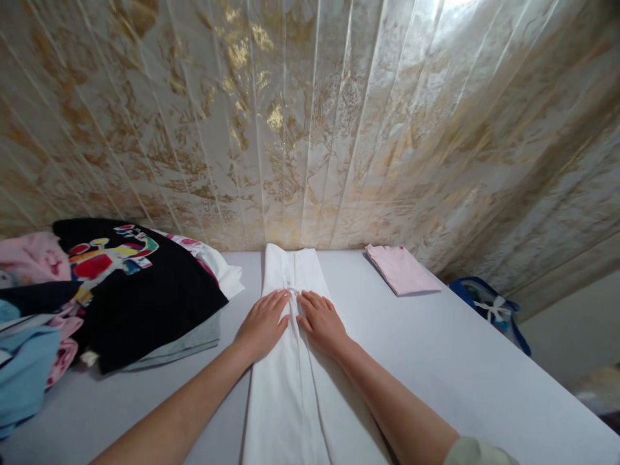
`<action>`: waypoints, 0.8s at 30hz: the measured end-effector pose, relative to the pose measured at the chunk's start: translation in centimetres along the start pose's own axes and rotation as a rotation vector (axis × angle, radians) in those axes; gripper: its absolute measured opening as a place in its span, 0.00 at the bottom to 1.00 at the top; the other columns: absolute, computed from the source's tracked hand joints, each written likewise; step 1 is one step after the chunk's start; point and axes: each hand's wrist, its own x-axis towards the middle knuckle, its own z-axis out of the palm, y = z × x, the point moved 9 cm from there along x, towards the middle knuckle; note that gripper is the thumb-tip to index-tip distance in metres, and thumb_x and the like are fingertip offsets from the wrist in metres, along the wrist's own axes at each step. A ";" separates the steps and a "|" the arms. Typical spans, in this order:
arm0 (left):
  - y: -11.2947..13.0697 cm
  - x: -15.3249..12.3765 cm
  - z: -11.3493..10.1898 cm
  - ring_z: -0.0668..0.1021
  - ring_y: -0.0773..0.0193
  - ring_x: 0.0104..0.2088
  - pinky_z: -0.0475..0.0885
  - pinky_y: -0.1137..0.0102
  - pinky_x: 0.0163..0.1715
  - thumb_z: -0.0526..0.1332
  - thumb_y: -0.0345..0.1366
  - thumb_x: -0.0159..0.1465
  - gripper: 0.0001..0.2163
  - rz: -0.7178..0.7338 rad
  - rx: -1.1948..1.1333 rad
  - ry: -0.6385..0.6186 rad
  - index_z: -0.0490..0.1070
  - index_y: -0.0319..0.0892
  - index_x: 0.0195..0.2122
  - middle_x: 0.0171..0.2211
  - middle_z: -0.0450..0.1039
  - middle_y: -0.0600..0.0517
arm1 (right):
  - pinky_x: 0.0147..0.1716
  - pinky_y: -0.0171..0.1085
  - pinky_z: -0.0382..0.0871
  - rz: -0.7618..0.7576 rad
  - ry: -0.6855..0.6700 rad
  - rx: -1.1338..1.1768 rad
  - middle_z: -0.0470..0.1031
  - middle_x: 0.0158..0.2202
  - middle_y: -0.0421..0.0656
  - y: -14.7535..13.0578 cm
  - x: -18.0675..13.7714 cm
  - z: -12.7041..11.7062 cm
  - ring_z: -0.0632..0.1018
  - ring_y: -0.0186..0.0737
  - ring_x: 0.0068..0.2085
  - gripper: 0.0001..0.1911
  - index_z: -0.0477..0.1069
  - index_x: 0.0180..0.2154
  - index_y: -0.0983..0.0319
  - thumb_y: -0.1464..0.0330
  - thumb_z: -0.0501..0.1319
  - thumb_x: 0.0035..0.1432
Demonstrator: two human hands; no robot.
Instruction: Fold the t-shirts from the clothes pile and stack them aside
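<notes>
Left hand (264, 326) and right hand (322, 321) both palm-down on a long white garment (285, 394), fingers extended, thumbs apart with the cloth's centre line between them; nothing clamped. Garment lies under both palms, running ahead of the fingertips to the far edge of the table (421, 355) and back behind the hands, out of view. Step in hand reads as pressing and straightening the cloth — it puckers slightly at the fingertips. Type of garment hard to tell from here. Any next move calls for light, even pressure, so the long sides don't drag askew. Room: wide bare stretch beyond the right hand, up to a folded pink cloth (403, 270) ahead-right. Left of the left hand, only a narrow strip before the black garment (155, 313). Ahead, the curtain (310, 129) backs the far edge — little reach there.
</notes>
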 end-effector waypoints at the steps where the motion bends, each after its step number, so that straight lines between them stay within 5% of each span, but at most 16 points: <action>1: 0.2 0.0 -0.3 0.63 0.55 0.63 0.57 0.56 0.62 0.51 0.34 0.67 0.20 0.011 -0.015 0.014 0.63 0.40 0.60 0.62 0.62 0.44 | 0.62 0.48 0.52 -0.013 0.012 0.019 0.60 0.64 0.48 0.1 0.0 -0.2 0.59 0.45 0.65 0.25 0.59 0.62 0.61 0.64 0.53 0.64; 5: 1.1 -0.1 -1.2 0.70 0.58 0.54 0.65 0.60 0.56 0.51 0.30 0.66 0.14 0.083 -0.116 0.059 0.70 0.41 0.49 0.51 0.71 0.46 | 0.60 0.45 0.58 -0.050 0.055 0.067 0.65 0.60 0.49 0.2 0.0 -0.7 0.64 0.43 0.61 0.22 0.65 0.58 0.59 0.69 0.56 0.63; 10: 1.3 0.0 -1.2 0.72 0.60 0.44 0.69 0.64 0.46 0.51 0.28 0.66 0.12 0.081 -0.210 0.048 0.72 0.43 0.43 0.40 0.71 0.49 | 0.59 0.46 0.59 -0.064 0.048 0.048 0.64 0.60 0.48 0.0 0.0 -0.6 0.64 0.45 0.61 0.20 0.68 0.56 0.56 0.68 0.58 0.62; 16: 0.8 0.1 -1.6 0.72 0.60 0.41 0.69 0.65 0.43 0.52 0.28 0.65 0.09 0.022 -0.299 0.053 0.72 0.42 0.37 0.37 0.69 0.49 | 0.57 0.45 0.60 -0.064 0.076 0.136 0.68 0.57 0.47 0.3 0.1 -0.8 0.67 0.43 0.59 0.15 0.72 0.48 0.56 0.72 0.57 0.60; 24: 0.7 -0.1 -1.3 0.73 0.59 0.43 0.69 0.64 0.45 0.53 0.29 0.65 0.11 0.007 -0.303 0.045 0.73 0.42 0.42 0.38 0.70 0.49 | 0.56 0.43 0.61 -0.061 0.111 0.205 0.70 0.54 0.46 0.4 0.1 -1.3 0.69 0.41 0.57 0.11 0.72 0.42 0.58 0.74 0.56 0.59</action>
